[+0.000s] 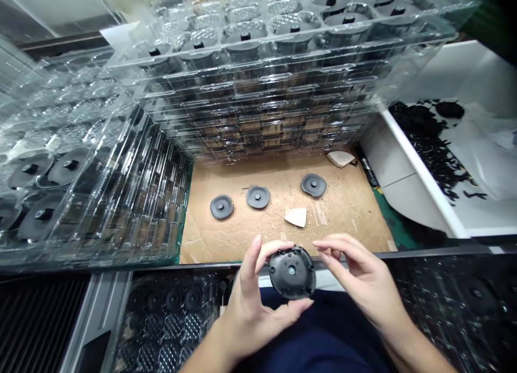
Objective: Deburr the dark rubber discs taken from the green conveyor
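My left hand [252,303] grips a black rounded plastic disc [293,273] by its edges, thumb below and fingers above. The disc is tilted towards me, showing a small hole at its centre and little posts around the rim. Just right of it, my right hand [359,276] has thumb and forefinger pinched together; whatever is between them is too small to make out. On the cardboard [242,236] beyond lie three similar dark grey discs, one on the left [221,206], one in the middle [257,197] and one on the right [313,185], each with a raised hub.
Tall stacks of clear plastic trays [258,88] stand at the back and left [44,141], with discs in their pockets. A white bin [428,179] on the right holds small black pieces [436,141]. Whitish wedge-shaped pieces [297,217] and a marker-like tool [367,168] lie nearby.
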`<action>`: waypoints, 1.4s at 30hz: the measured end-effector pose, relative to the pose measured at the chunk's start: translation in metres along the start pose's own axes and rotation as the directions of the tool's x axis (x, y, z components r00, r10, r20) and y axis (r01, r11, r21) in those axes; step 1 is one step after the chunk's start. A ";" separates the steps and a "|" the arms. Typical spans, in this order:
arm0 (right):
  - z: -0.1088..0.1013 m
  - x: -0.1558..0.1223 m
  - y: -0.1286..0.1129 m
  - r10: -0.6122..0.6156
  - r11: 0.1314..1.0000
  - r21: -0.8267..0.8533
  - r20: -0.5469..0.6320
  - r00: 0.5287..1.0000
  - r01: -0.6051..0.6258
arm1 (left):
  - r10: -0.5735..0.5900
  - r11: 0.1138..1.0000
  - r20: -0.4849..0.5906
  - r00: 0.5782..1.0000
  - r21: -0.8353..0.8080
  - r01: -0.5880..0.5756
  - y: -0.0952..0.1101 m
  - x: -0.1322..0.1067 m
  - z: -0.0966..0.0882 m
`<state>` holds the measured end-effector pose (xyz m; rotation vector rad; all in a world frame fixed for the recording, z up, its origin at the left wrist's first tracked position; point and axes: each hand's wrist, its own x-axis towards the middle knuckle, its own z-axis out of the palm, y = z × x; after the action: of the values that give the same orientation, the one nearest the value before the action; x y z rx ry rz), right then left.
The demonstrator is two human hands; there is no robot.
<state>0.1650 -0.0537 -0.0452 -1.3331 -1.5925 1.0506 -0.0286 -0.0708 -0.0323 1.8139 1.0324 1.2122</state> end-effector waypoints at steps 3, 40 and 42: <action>-0.008 0.002 -0.024 0.055 0.978 0.191 0.133 0.990 -0.080 | 0.000 1.000 -0.016 1.000 0.003 0.000 0.002 -0.001 -0.002; -0.018 0.007 -0.014 0.182 0.873 0.333 0.452 0.873 -0.355 | -0.563 0.753 0.373 0.737 -0.136 0.644 0.019 -0.001 -0.011; -0.009 0.011 0.002 0.121 0.953 0.220 0.347 0.930 -0.206 | -0.646 0.700 0.336 0.685 -0.096 0.707 0.023 0.002 -0.027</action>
<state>0.1725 -0.0415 -0.0435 -1.1743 -1.5329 1.5963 -0.0482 -0.0752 -0.0026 1.1864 1.1992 0.5518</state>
